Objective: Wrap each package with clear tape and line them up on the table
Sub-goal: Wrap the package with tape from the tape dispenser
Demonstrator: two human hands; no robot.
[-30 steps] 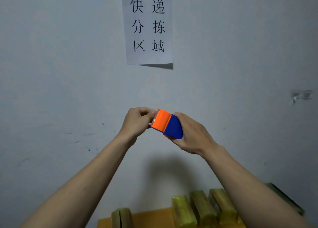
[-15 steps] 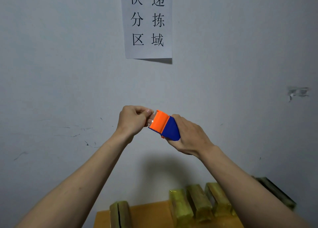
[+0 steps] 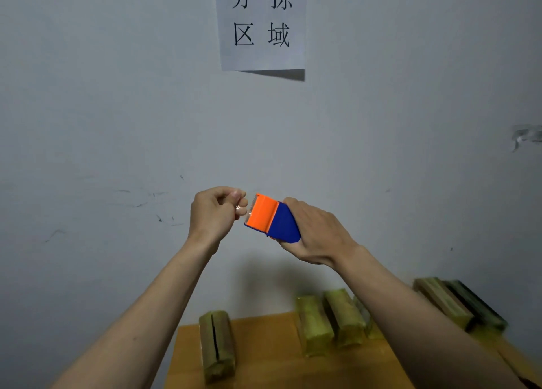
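My right hand (image 3: 318, 233) grips an orange and blue tape dispenser (image 3: 271, 219), held up in front of the wall. My left hand (image 3: 215, 214) is at its orange toothed end, with thumb and fingers pinching the end of the clear tape, which is barely visible. Below on the wooden table (image 3: 264, 356) lie several yellowish packages: one (image 3: 217, 344) on the left with a dark slit along its top, two (image 3: 328, 321) side by side in the middle, and more (image 3: 457, 303) at the right, partly hidden behind my right forearm.
A grey wall stands directly behind the table. A paper sign (image 3: 261, 24) with black characters hangs on it above my hands. A scrap of tape (image 3: 525, 136) sticks to the wall at the right. The table's left edge is near the slit package.
The view has tilted downward, showing more of the table and packages. My left fingers have drawn slightly away from the dispenser's orange end; my right hand keeps its grip.
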